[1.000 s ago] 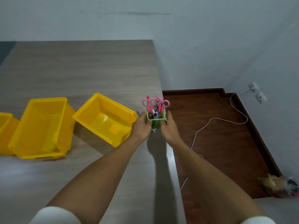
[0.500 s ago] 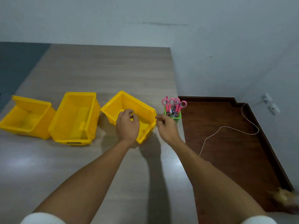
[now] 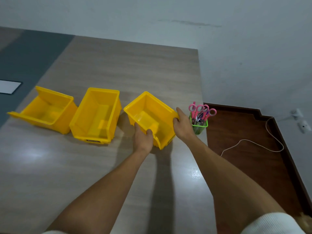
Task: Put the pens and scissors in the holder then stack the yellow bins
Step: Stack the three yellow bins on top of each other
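The left hand [image 3: 143,138] clamps the near lip of the rightmost yellow bin [image 3: 150,118]; the right hand [image 3: 183,124] grips its right rim. The middle bin [image 3: 97,115], its stacking target, lies directly leftward. Behind the right hand, the green holder [image 3: 199,126] keeps the pink scissors [image 3: 201,111].

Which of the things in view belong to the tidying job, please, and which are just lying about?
Part of the job:
- green holder with pink scissors and pens inside
- right bin, gripped by left hand and right hand
- middle bin
- left bin

Just lying about:
- white cable on the floor
- wall sockets
- white sheet at the table's left edge
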Demonstrator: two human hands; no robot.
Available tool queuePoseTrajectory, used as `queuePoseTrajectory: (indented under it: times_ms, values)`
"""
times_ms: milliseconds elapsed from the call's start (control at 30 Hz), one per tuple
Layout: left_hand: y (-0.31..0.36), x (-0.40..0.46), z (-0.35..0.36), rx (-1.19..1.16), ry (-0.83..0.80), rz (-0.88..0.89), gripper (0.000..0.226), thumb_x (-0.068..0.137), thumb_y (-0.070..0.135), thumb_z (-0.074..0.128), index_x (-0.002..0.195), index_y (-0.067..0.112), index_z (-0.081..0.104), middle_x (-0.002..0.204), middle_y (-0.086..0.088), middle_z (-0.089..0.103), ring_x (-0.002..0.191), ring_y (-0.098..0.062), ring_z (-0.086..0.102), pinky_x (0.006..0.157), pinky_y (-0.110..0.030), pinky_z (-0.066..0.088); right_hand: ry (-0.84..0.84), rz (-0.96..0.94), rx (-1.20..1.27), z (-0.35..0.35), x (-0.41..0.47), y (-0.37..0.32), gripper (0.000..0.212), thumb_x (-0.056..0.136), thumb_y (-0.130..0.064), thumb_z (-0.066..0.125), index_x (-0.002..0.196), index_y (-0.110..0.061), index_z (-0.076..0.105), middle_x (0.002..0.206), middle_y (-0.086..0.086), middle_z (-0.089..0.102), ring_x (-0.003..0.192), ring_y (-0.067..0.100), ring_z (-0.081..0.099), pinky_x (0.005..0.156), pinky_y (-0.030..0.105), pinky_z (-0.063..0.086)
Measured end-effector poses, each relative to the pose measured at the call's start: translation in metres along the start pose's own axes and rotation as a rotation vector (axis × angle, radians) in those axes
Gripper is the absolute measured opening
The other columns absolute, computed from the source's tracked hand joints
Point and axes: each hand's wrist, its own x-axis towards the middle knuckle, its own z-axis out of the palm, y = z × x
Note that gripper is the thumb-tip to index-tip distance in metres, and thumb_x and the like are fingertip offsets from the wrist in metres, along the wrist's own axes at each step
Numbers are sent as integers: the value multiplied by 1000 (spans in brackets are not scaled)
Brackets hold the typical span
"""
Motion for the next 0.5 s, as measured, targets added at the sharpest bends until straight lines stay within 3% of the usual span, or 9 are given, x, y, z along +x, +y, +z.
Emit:
queuePoseTrajectory:
  times_ms: [67,133,200,300,433,500]
  values:
    - [0,1,-3,-4,-9,28,61,91,18,55,148,16,35,132,-15,62,113,-41,59,95,-47,49,24,-4,19,3,-3,0,56,102,-17,43,157,-12,32,148,16,52,101,20,54,94,48,52]
    - [0,3,-8,-13,-3,55,58,92,11,50,148,17,37,133,-14,61,112,-40,59,95,-46,49,58,10,28,5,-7,0,55,102,-17,46,155,-9,35,151,15,50,118,26,58,103,52,50]
    - [0,6,-14,-4,13,68,53,94,5,45,146,16,41,134,-13,60,114,-39,58,96,-43,47,88,13,-1,7,-15,-2,51,101,-21,49,150,-9,42,143,16,57,123,32,59,99,54,52]
    - [-3,10,-27,42,-24,115,47,98,3,41,143,14,46,134,-13,61,117,-37,58,97,-38,45,101,-33,-69,10,-24,-2,39,101,-27,51,133,-6,58,123,20,66,110,35,64,88,51,55]
    - [-7,19,-49,128,-153,195,42,101,4,39,137,17,54,127,-11,66,108,-33,63,94,-39,51,40,12,-106,17,-30,-5,46,101,-45,47,131,-12,58,116,14,70,102,33,66,84,48,56]
    - [-10,20,-59,138,-212,218,38,102,7,38,132,20,58,123,-7,68,105,-28,65,96,-44,53,33,38,-104,23,-31,-6,38,103,-45,45,117,-12,60,102,10,70,91,31,66,79,46,56]
